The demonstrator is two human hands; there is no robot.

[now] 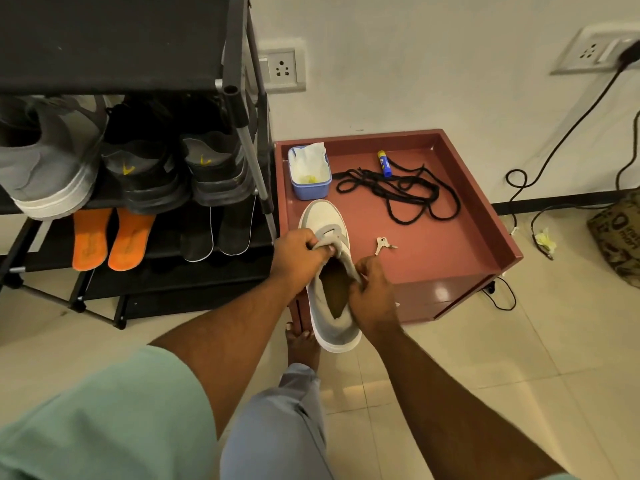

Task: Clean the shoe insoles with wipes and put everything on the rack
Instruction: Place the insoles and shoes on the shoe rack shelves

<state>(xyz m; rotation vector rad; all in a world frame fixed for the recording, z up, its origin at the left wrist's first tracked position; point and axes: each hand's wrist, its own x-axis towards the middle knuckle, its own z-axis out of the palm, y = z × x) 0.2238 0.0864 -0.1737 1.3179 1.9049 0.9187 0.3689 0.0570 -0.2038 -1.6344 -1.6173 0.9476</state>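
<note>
Red worktop (450, 258) below: left hand (298, 252) pinches the shoe's (329, 216) tongue, right hand (372, 289) grips its collar; spread wide, lift the insole (334, 289) gently.

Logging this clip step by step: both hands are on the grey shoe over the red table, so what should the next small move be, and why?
Probably pull the insole out. The left hand pinches the tongue back and the right hand holds the collar of the grey shoe, leaving the brown insole exposed inside; the wipes tub waits nearby.
</note>
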